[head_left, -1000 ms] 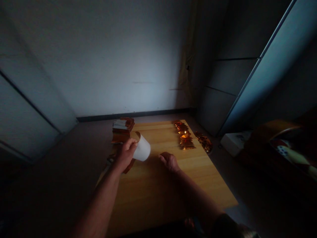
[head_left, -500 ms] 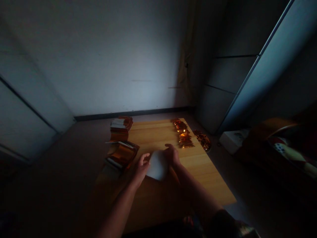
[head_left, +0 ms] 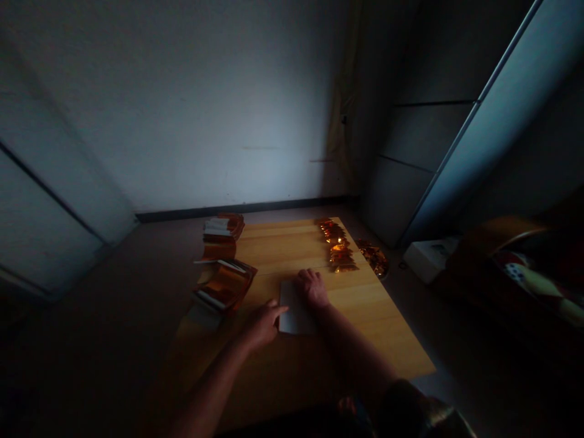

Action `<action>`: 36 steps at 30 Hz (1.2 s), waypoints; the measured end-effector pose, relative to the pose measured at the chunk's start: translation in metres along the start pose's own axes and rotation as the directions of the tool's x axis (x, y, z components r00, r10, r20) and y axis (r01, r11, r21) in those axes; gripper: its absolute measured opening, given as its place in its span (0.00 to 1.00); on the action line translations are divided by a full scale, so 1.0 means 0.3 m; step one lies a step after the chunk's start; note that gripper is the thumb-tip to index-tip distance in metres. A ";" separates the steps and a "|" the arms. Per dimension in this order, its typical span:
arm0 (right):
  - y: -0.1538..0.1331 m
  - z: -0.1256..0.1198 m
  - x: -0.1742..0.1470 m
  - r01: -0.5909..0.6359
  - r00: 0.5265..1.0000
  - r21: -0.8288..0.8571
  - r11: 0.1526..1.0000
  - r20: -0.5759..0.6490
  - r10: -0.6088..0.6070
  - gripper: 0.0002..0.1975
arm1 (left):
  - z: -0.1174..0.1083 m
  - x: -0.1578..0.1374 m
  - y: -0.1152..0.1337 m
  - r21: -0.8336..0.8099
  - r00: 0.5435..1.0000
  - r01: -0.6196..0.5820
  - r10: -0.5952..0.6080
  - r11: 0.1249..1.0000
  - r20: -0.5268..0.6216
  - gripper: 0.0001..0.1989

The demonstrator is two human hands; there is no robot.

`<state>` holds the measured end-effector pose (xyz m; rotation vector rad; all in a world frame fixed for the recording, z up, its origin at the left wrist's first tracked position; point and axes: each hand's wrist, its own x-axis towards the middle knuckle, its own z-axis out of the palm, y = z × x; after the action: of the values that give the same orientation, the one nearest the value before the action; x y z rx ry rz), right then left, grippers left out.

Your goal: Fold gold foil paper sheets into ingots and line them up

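Observation:
A pale sheet of paper [head_left: 295, 319] lies on the wooden table in front of me. My left hand [head_left: 267, 321] is closed at its left edge, with the index finger reaching onto the sheet. My right hand [head_left: 312, 288] bends its fingers over the far right part of the paper and presses there; the fingertips are partly hidden. Left of my hands rests a stack of copper-gold foil sheets with pale backs [head_left: 225, 283]. Folded shiny gold foil pieces [head_left: 342, 255] stand in a row at the table's far right.
The wooden table [head_left: 387, 328] has another foil and paper pile [head_left: 223, 226] at its far left corner. Beyond the right edge, a heap of gold foil [head_left: 374, 258] sits lower down. A white box [head_left: 426, 261] stands on the floor, near a tall cabinet.
The paper, blurred between my hands before, now lies flat on the table. My right hand has turned down onto its far side, and my left has closed at its left edge.

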<state>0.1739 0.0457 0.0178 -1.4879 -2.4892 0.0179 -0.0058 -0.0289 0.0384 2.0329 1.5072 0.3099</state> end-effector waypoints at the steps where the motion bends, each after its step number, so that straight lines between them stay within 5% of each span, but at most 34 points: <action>1: 0.001 0.002 0.001 0.002 1.000 -0.003 1.000 0.001 -0.002 0.12 | 0.004 -0.001 -0.005 0.027 1.000 -0.028 0.028 0.999 0.001 0.33; 9: 0.001 -0.002 0.004 0.010 1.000 -0.009 1.000 0.027 -0.010 0.12 | 0.044 0.001 -0.049 0.062 0.975 -0.165 0.173 0.984 -0.138 0.24; 16: 0.003 -0.004 0.002 0.013 1.000 -0.019 1.000 0.005 -0.013 0.11 | 0.029 0.003 -0.004 0.279 0.883 -0.339 0.406 0.899 -0.235 0.14; 21: -0.001 -0.009 0.002 -0.015 0.999 -0.004 1.000 0.031 0.015 0.11 | 0.016 0.020 0.008 0.284 0.874 -0.350 0.420 0.893 -0.244 0.10; 25: 0.013 0.007 0.012 -0.052 0.998 0.153 0.987 -0.020 0.056 0.11 | 0.027 0.040 -0.014 0.120 0.924 -0.291 0.311 0.949 -0.223 0.13; 30: 0.070 0.005 0.003 -0.092 0.989 0.579 0.810 -0.040 0.141 0.11 | 0.034 0.053 -0.004 -0.061 0.957 -0.033 0.014 0.998 -0.289 0.15; 34: 0.108 -0.042 -0.059 -0.107 0.975 0.925 0.364 0.025 0.222 0.20 | 0.047 0.077 0.008 -0.178 0.923 0.021 -0.087 0.984 -0.374 0.15; 36: 0.109 -0.061 -0.089 -0.090 0.989 0.931 0.354 0.040 0.145 0.20 | 0.056 0.092 0.003 -0.220 0.904 0.034 -0.124 0.975 -0.408 0.14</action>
<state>0.2182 0.0361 0.0258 -1.0382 -1.6593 1.2149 0.0126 -0.0088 0.0212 1.8046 1.7196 0.8834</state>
